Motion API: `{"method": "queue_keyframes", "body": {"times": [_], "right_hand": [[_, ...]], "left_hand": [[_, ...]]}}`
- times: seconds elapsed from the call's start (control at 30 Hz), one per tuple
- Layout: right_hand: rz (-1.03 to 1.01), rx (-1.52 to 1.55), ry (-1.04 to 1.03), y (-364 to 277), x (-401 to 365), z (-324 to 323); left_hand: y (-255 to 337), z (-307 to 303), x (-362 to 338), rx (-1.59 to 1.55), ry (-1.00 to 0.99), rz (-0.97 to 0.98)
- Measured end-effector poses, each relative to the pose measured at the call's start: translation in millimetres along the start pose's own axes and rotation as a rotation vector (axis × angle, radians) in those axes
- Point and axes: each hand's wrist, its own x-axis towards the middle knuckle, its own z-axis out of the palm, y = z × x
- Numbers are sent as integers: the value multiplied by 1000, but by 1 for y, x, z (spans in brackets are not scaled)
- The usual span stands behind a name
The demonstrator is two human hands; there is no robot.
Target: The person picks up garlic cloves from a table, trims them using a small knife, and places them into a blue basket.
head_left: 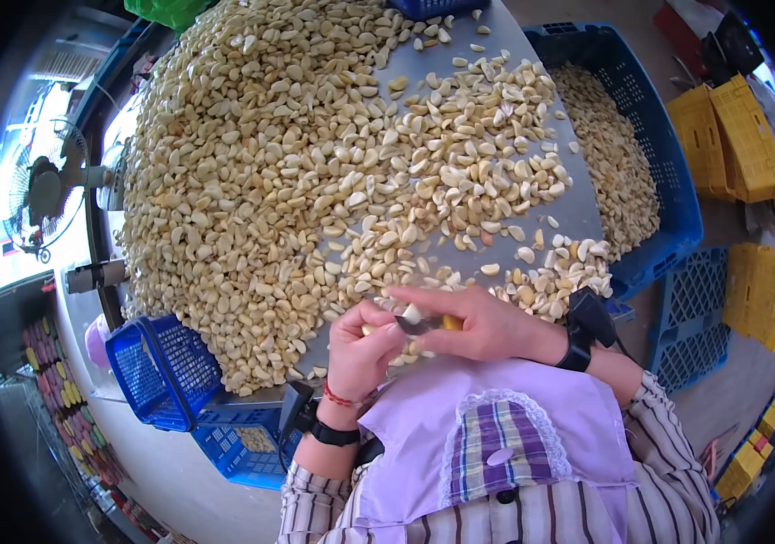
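Observation:
My right hand (473, 322) is closed around a small knife with a yellow handle (452, 323). The knife's short dark blade points toward my left hand (365, 349), whose thumb and fingers are pinched together. A pale garlic clove (413, 315) shows at the blade, between both hands; part of it is hidden by fingers. Both hands are over the near edge of a metal table (578, 186), close to my apron. Heaped garlic cloves (251, 172) cover much of the tabletop, and a smaller pile of whiter cloves (564, 272) is beside my right wrist.
A large blue crate (668, 163) holding cloves stands right of the table. Blue baskets (156, 372) are at the left front corner, one lower down. Yellow crates (755, 136) and a blue grate (691, 317) are farther right. A fan (47, 190) stands left.

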Motion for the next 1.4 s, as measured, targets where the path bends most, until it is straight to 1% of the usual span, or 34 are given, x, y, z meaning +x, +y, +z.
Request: {"method": "queue_keyframes", "body": {"times": [0.03,0.07,0.1,0.13,0.17,0.2,0.27,0.3,0.33,0.4,0.43,0.6,0.63,0.67,0.73,0.77,0.93,0.97,1.03,1.1,1.13,1.17,1.2,1.23,1.27,1.33,1.37,1.4], "right_hand": [[-36,-62,-28,-1,1,0],[-71,-125,-55,-1,1,-1],[-71,-125,-52,0,1,-2],[6,-64,78,4,3,-3],[83,-3,209,7,4,-4],[85,-3,213,11,3,-10],[260,343,339,15,1,-25],[188,362,445,13,3,-23],[188,362,443,14,3,-25],[141,439,472,17,2,-30],[139,437,473,16,1,-29],[134,434,473,9,-4,-31],[136,440,477,10,-7,-32],[127,468,501,10,-9,-34],[118,501,531,12,-11,-37],[122,508,549,11,-12,-38],[121,511,563,17,-4,-38],[115,527,548,17,-2,-37],[106,542,518,15,3,-38],[103,566,571,9,6,-39],[105,565,553,9,7,-41],[68,583,579,10,8,-44],[29,601,608,10,8,-46],[42,594,634,7,8,-48],[41,591,625,5,5,-49],[29,574,670,3,-1,-51],[37,584,682,2,-5,-53],[39,586,693,3,-7,-54]], "left_hand": [[0,-4,1,-96,-41,-37],[-3,-10,4,-95,-45,-39],[-7,-18,7,-277,-199,-35],[-10,-24,10,-459,-354,-31],[-12,-28,12,-550,-457,-17],[-6,-21,14,-552,-460,-21],[14,1,23,-450,-505,144],[18,-4,25,-428,-305,140],[24,-11,34,-427,-303,142],[32,-23,63,242,-19,2],[31,-24,71,242,-21,5],[20,-21,109,1661,56,261],[22,-33,115,1487,-16,356],[28,-47,112,1491,-21,352],[51,-52,96,364,2,-1],[54,-60,94,365,2,-8],[63,-106,84,1106,354,340],[44,-103,84,1583,365,538],[6,-83,78,2067,68,607],[-23,-30,72,2005,160,208],[-31,-12,70,1943,37,281],[-38,0,70,1875,-83,353],[-40,6,72,1803,-356,500],[-45,17,70,1676,-465,355],[-41,22,67,1676,-455,358],[-37,27,63,1361,-565,284],[-37,14,64,1329,-433,499],[-23,7,63,1419,-284,509]]}}
